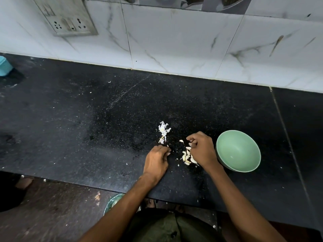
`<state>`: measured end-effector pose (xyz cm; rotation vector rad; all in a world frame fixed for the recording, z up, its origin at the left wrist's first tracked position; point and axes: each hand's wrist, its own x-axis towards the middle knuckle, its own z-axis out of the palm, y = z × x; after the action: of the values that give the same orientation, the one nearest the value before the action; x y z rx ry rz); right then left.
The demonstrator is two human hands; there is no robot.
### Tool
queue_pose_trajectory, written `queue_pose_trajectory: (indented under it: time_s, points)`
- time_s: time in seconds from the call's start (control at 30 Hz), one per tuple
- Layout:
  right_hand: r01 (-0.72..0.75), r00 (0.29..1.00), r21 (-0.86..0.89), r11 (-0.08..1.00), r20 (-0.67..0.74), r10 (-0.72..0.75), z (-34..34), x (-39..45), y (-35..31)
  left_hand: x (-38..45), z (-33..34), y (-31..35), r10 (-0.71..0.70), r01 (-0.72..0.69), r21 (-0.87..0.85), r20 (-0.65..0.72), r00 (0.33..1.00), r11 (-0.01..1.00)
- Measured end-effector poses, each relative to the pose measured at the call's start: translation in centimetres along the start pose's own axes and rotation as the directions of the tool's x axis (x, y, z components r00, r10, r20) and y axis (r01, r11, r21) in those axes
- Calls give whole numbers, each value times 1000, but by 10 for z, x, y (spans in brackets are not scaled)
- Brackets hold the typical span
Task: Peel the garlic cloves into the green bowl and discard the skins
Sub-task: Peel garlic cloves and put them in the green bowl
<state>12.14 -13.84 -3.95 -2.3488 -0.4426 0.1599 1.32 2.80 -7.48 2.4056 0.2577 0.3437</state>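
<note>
While on the worktop (87, 119): both hands rest near the front edge
Left hand (157, 159): fingers curled; contents hidden
Right hand (202, 151): fingers pinching garlic cloves (187, 157)
Green bowl (238, 151): just right, tilted
Skins (163, 131): beyond left hand

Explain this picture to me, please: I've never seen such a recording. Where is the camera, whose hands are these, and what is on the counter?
The single picture comes from a camera worn on a person's head, looking down at their own bare hands; there is no robot. They stand at a black counter against a tiled wall. The left hand rests curled on the counter near a small heap of papery skins. The right hand is curled over a pile of garlic cloves; whether it grips one is hidden. To its right sits the green bowl, with nothing visible inside yet.
</note>
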Motion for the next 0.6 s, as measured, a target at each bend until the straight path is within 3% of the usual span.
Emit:
queue_pose_trajectory:
  time_s: [0.23,0.4,0.5,0.6]
  points:
    - [88,985,-225,970,166,-51,21,1,-17,-5,6,0,2,-9,-97,-76,997,995]
    - [107,984,-276,955,169,-62,26,-9,-13,-14,4,-2,-83,70,-119,-106,991,990]
    - [100,988,-170,980,130,-78,22,-11,-11,-17,2,3,-143,120,-182,-116,983,976]
    - [-9,999,126,992,35,4,15,-17,-19,-15,-3,12,-268,227,-334,-83,960,915]
